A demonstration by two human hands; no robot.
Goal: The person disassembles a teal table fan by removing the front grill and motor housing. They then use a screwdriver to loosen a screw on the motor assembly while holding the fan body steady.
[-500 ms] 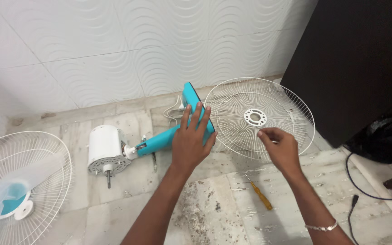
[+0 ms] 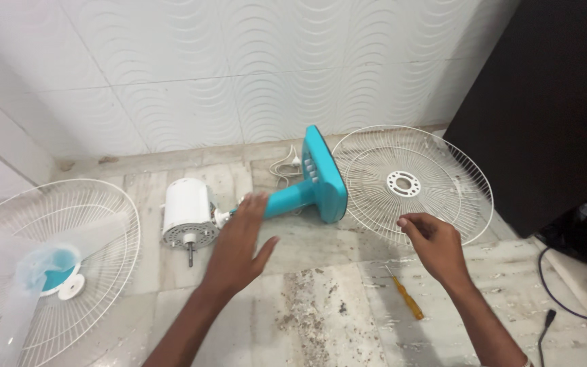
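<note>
Left hand [image 2: 239, 245] spread over teal fan stand [image 2: 310, 190] neck; right hand [image 2: 436, 246] pinched at wire grille [image 2: 412, 183] rim (screwdriver [image 2: 404, 298] just below).

Single head-worn view, looking down and forward from above the person's own forearms onto a marble floor [image 2: 321, 312] that meets a wave-patterned white tiled wall [image 2: 239, 68] across the upper frame. The camera sits near enough that both arms enter from the bottom edge, the left hand [image 2: 239, 248] at centre and the right hand [image 2: 436, 248] to its right. A white fan guard [image 2: 412, 183] lies right of centre, a second guard holding the blades [image 2: 42, 265] is cut by the left edge, and a dark cabinet [image 2: 552, 102] closes the right side. No second view shares the scene.
</note>
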